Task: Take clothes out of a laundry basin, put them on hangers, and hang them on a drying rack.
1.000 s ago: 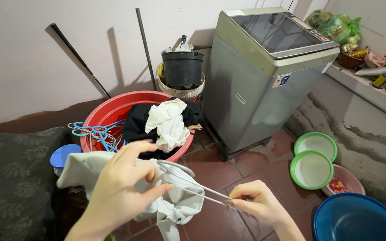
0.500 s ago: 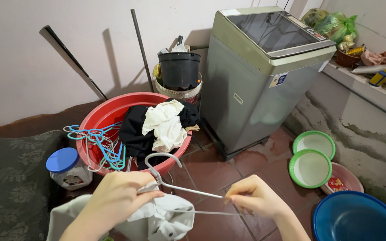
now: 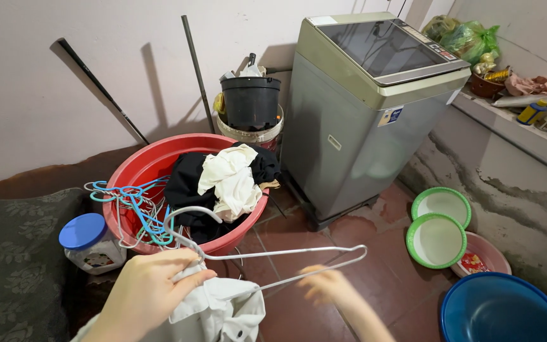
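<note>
My left hand (image 3: 150, 291) is shut on the neck of a white wire hanger (image 3: 286, 253) and on a white garment (image 3: 223, 313) that hangs bunched below it at the bottom edge. The hanger's hook curls up to the left and its arms point right. My right hand (image 3: 327, 288) is blurred, just under the hanger's lower wire, with loose fingers and nothing in them. Behind stands a red basin (image 3: 140, 164) with black clothing (image 3: 185, 183) and a white cloth (image 3: 232, 180) piled in it. Blue and white hangers (image 3: 137, 202) lie on its left rim.
A grey top-loading washing machine (image 3: 349, 126) stands at the right back. Two green-rimmed bowls (image 3: 438, 240) and a blue basin (image 3: 501, 313) sit on the red tile floor at right. A blue-lidded jar (image 3: 83, 231) and a dark cushion (image 3: 14, 266) are at left. A black bucket (image 3: 251, 101) stands by the wall.
My right hand has let go of the hanger's end and dropped lower. My left hand has pulled the garment and hanger down and to the left; the hanger's right end now stands free.
</note>
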